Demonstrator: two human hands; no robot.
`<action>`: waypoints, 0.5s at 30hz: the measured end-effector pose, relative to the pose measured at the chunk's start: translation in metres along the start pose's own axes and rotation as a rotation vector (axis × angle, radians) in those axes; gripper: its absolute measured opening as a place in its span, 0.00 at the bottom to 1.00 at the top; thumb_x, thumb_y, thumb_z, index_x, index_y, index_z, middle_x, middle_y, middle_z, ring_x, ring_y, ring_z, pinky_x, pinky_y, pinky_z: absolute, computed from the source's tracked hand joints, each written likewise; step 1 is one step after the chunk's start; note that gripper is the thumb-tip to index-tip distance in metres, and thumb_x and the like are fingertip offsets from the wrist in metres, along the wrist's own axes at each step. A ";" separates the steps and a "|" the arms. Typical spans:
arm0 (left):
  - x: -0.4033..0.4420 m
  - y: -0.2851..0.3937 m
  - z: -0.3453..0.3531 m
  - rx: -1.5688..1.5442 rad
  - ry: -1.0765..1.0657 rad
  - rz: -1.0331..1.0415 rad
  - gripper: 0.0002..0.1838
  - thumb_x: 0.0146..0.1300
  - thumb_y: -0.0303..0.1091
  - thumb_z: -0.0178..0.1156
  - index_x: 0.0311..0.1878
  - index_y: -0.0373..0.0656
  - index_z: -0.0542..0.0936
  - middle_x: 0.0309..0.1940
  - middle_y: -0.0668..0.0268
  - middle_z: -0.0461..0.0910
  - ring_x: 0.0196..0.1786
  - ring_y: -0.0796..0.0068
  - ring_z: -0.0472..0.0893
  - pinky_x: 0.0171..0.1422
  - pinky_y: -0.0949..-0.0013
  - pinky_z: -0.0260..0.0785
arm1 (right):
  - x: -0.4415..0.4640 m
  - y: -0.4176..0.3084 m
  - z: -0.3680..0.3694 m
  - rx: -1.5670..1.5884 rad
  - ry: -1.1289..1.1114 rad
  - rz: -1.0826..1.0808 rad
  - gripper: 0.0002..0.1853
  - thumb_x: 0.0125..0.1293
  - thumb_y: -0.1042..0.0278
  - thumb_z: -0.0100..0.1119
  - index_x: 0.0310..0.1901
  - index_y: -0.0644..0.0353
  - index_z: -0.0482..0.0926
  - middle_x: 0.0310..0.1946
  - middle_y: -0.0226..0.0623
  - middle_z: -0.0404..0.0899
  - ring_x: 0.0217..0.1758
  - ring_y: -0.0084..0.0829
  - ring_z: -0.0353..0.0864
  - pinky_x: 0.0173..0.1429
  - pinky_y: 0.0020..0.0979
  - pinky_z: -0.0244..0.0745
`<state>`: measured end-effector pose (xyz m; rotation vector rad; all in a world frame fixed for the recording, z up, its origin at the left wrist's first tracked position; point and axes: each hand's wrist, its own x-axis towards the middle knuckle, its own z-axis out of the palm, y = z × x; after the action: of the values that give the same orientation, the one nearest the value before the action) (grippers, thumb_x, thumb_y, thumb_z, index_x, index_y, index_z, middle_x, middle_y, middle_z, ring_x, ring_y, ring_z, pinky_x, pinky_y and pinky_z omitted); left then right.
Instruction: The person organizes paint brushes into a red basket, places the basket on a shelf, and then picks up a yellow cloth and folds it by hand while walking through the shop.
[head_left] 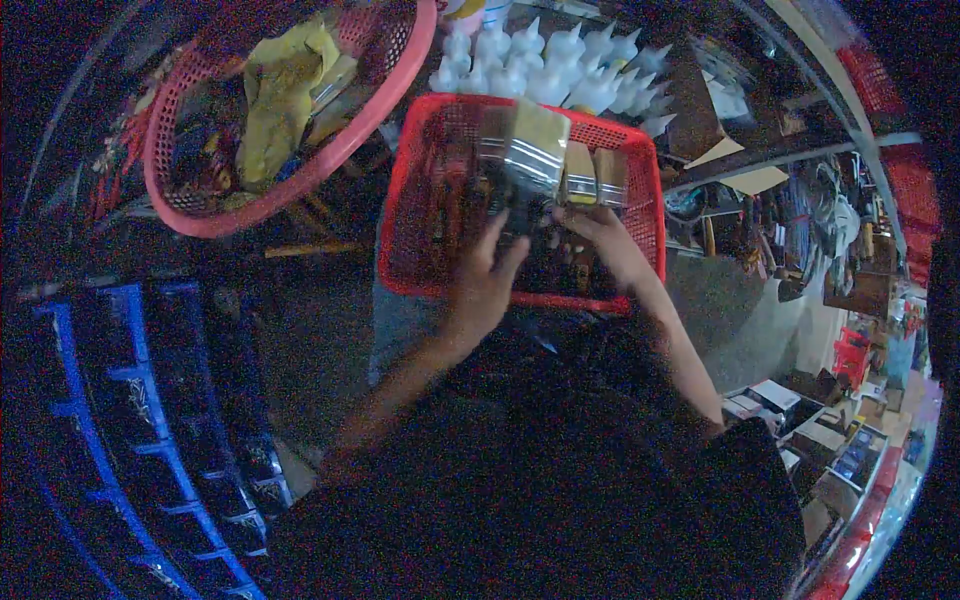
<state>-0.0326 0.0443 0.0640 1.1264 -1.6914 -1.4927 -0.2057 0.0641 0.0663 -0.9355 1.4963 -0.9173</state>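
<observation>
A red plastic basket (pixel 657 215) stands in front of me with several wide paintbrushes in it. One large brush (pixel 536 150), with pale bristles, a shiny metal band and a dark handle, is raised above the others, bristles up. The fingers of my right hand (pixel 603 240) are closed at its dark handle, just below the metal band. My left hand (pixel 482 290) is over the basket's front part, thumb and fingers apart, close to the same handle. Smaller brushes (pixel 594 178) lie to the right of the raised one. Dim light and blur hide the handle ends.
A pink basket (pixel 375 115) holding a yellowish cloth (pixel 275 110) is at the upper left. White bottles with pointed tips (pixel 545 55) stand behind the red basket. Blue racks (pixel 150 400) are at the lower left. Shelves of mixed goods (pixel 830 430) line the right.
</observation>
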 end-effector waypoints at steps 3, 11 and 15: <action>0.007 0.000 0.030 0.068 -0.072 0.077 0.25 0.55 0.40 0.45 0.52 0.34 0.58 0.45 0.50 0.66 0.49 0.58 0.66 0.53 0.65 0.54 | -0.022 -0.019 0.010 0.138 0.061 0.111 0.14 0.53 0.62 0.52 0.37 0.63 0.71 0.29 0.34 0.73 0.31 0.24 0.71 0.36 0.23 0.66; 0.037 -0.031 0.102 0.175 -0.238 0.345 0.29 0.51 0.37 0.51 0.52 0.30 0.55 0.39 0.42 0.66 0.43 0.48 0.68 0.47 0.58 0.59 | -0.021 0.034 -0.041 0.178 0.316 0.109 0.10 0.54 0.62 0.51 0.32 0.60 0.71 0.16 0.23 0.66 0.12 0.16 0.61 0.14 0.16 0.55; 0.039 -0.037 0.115 0.248 -0.372 0.215 0.30 0.50 0.41 0.51 0.52 0.30 0.55 0.43 0.43 0.65 0.44 0.50 0.68 0.48 0.61 0.60 | -0.033 0.029 -0.044 0.200 0.283 0.118 0.11 0.55 0.62 0.48 0.33 0.60 0.71 0.20 0.28 0.69 0.19 0.18 0.66 0.20 0.19 0.61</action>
<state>-0.1422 0.0628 0.0034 0.7836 -2.2252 -1.4479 -0.2485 0.1079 0.0572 -0.5832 1.6421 -1.1235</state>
